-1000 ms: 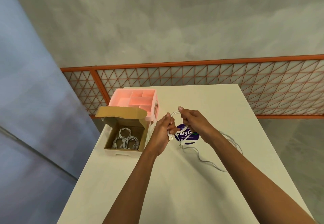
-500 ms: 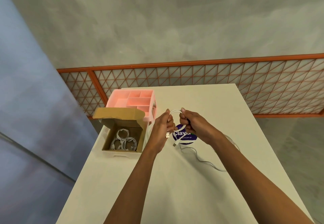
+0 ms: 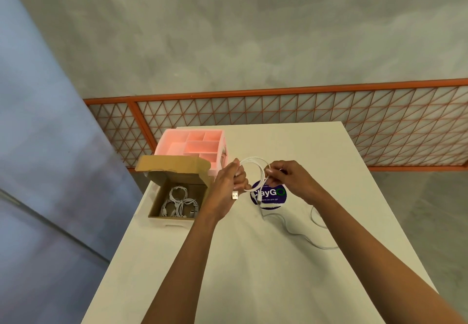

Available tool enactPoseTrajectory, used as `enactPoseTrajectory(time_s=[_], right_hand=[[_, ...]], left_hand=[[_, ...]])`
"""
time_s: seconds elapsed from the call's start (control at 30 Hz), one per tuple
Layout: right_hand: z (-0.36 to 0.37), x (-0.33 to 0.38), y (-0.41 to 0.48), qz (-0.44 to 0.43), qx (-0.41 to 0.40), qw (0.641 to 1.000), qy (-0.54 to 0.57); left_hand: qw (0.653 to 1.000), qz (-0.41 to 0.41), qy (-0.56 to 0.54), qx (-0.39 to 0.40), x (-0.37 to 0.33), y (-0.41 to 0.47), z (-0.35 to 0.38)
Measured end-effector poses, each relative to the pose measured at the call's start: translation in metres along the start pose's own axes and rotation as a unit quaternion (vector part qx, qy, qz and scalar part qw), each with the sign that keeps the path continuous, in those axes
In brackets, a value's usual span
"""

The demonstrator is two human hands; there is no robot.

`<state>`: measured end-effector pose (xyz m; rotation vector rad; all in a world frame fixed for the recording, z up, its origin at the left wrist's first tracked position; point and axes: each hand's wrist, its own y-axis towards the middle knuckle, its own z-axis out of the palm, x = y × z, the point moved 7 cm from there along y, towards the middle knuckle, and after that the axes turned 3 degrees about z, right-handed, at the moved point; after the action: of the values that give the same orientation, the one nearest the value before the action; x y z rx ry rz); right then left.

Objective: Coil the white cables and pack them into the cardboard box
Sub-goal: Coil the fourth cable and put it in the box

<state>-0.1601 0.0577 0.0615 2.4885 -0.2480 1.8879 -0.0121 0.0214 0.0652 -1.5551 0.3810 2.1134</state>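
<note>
Held a white cable (image 3: 253,160) looped above the table (image 3: 253,260), just right of the open cardboard box (image 3: 158,197): left hand (image 3: 229,184) pinching near the USB plug (image 3: 235,195), right hand (image 3: 291,179) curled round the loop. Looked light, limp, a little springy — likely best held where the turns cross, the tail trailing loose.

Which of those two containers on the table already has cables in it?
The brown cardboard box, flap open, holds coiled white cables; the pink divided organizer behind it shows none.
</note>
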Motion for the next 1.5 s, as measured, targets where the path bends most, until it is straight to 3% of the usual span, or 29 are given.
enactPoseTrajectory(time_s=[0.13,0.5,0.73,0.93,1.1,1.27,1.37,1.5], right_hand=[[-0.016,0.003,0.008,-0.007,-0.088,0.994,0.069],[-0.002,0.012,0.006,0.023,-0.058,0.973,0.221],[0.012,0.008,-0.001,0.063,-0.002,0.993,0.104],[0.024,0.002,-0.003,0.138,0.075,0.976,0.153],[0.029,0.0,-0.003,0.155,0.125,0.972,0.125],[0.025,0.011,-0.008,0.148,0.178,0.973,-0.027],[0.017,0.014,-0.003,0.139,0.139,0.974,-0.114],[0.01,0.016,0.001,0.151,0.041,0.978,-0.141]], left_hand=[[0.999,-0.028,0.006,0.032,0.009,-0.007,0.008],[0.997,-0.01,0.049,0.057,0.002,-0.008,0.007],[0.987,0.02,0.159,0.03,0.006,-0.007,-0.001],[0.972,0.033,0.233,0.013,0.008,-0.009,0.001],[0.968,0.034,0.249,0.016,0.01,-0.006,-0.004],[0.968,0.043,0.249,0.0,0.009,-0.003,-0.006],[0.967,0.046,0.249,-0.025,0.011,0.0,-0.01],[0.963,0.056,0.257,-0.058,0.012,0.001,-0.013]])
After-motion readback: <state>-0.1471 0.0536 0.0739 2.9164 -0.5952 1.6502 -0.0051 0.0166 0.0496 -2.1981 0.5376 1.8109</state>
